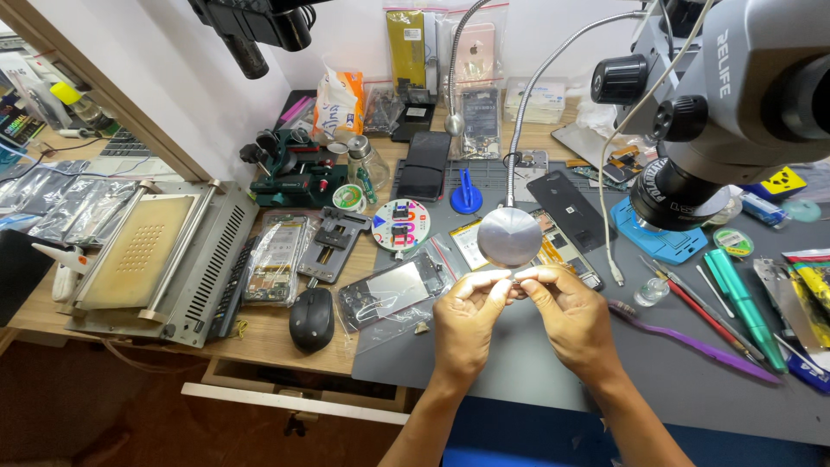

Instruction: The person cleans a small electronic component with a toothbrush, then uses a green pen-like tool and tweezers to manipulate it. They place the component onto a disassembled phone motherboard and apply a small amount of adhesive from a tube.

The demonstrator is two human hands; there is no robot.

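Observation:
My left hand [467,318] and my right hand [566,313] meet above the grey work mat [536,367], fingertips pinched together on a tiny part [512,281] that is mostly hidden by the fingers. Just above them hangs the round head of a gooseneck lamp [509,236]. An opened phone with its yellow battery [553,246] lies on the mat behind the hands. A phone part in a clear bag [393,290] lies left of my left hand.
A microscope [718,112] hangs over the right. Tweezers, a red tool, a green pen [743,298] and a purple brush [692,342] lie at right. A black mouse [311,318], bagged phone [278,258] and grey heating plate machine [160,259] sit at left. A drawer [294,393] stands ajar below.

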